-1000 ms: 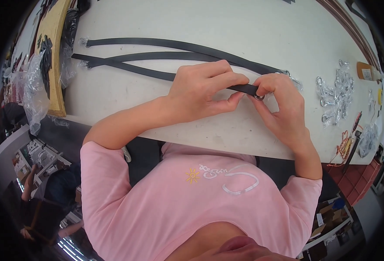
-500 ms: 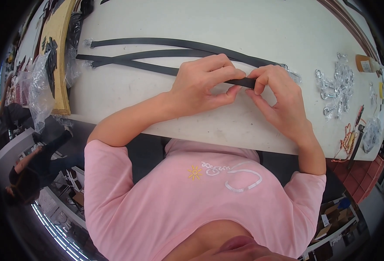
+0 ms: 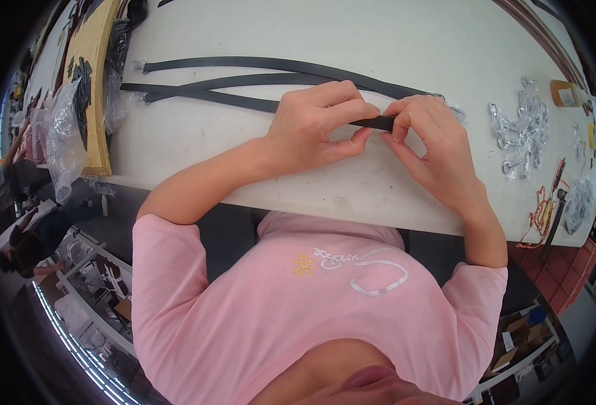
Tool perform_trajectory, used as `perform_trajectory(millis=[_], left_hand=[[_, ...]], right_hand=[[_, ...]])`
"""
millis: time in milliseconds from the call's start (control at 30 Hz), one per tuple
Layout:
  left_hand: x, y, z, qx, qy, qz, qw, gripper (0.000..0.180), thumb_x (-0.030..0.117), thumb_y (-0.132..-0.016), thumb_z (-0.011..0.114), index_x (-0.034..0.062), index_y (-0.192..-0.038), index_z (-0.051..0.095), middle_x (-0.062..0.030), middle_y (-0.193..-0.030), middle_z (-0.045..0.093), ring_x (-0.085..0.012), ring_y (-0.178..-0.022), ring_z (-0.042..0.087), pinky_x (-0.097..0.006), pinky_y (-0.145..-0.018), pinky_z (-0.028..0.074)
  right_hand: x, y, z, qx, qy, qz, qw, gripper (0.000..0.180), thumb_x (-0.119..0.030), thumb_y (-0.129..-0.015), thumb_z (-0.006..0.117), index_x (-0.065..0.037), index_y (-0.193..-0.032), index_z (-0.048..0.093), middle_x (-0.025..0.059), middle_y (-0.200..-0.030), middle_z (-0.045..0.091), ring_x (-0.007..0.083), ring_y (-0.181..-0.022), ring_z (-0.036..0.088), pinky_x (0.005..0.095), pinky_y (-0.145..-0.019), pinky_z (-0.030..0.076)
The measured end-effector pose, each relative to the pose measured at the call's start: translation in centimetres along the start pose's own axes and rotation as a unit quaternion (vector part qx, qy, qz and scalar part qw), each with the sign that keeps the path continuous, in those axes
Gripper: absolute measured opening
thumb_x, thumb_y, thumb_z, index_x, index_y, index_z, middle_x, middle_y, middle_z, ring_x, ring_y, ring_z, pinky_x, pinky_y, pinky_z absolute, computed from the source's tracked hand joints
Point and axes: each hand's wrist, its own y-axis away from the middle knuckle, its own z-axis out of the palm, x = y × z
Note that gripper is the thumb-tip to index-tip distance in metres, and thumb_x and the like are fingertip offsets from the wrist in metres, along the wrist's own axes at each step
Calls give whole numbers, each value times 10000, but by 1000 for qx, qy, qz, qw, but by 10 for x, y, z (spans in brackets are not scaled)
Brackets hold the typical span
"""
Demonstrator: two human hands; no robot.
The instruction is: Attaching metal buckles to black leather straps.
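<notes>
Two bare hands at work on a black strap (image 3: 381, 123) above a white table (image 3: 352, 196). The left hand (image 3: 317, 129) grips the strap between thumb and forefinger, the remaining fingers curled. The right hand (image 3: 433, 140) pinches the strap's near end, thumb below and forefinger bent over it, so that a short length of strap spans the gap between the two hands. The rest of the strap passes behind the left hand and runs out to its left, ending in a free tip. Whether the pinched end is folded cannot be told, since the right fingers cover part of it.

Beyond both hands lies an upper strap (image 3: 271, 63), also black; between it and the left hand, a second loose strap (image 3: 250, 80) crosses the held one. To the right of the right hand, apart from it, lies a cluster of metal clips (image 3: 524, 131) in clear wrapping. Beyond these stands an orange-brown bottle (image 3: 563, 94); on the nearer side of the cluster lie an orange cord (image 3: 538, 216) and a clear plastic bag (image 3: 579, 208). Far to the left of the left hand, a yellow board (image 3: 96, 148) stands beside a clear plastic sheet (image 3: 65, 152).
</notes>
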Motion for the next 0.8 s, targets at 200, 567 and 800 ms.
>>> perform_trajectory(millis=[200,567,800], left_hand=[[-3,-5,-3,5,-21,28,999,255,100,-709,798,127,-950,717,-16,-820,638,-186,-718,630,-309,-539,497],[4,-16,-17,-134,-17,-75,988,103,141,-845,708,71,-921,711,-40,-737,644,-171,-667,602,-298,-577,475],[1,-25,-34,-272,179,-271,906,222,214,-1033,580,17,-951,639,0,-691,585,-71,-618,509,-260,-569,411]], right_hand=[[-5,0,1,4,-63,82,995,237,-13,-807,749,-47,-987,599,61,-923,651,243,-870,632,365,-766,513],[-1,0,0,-39,-154,185,970,152,-68,-923,667,-7,-1058,633,66,-1019,699,176,-891,677,293,-811,528],[12,-2,4,-123,-383,300,865,237,-162,-1048,550,-5,-1205,634,-2,-1048,656,64,-932,613,228,-806,499]])
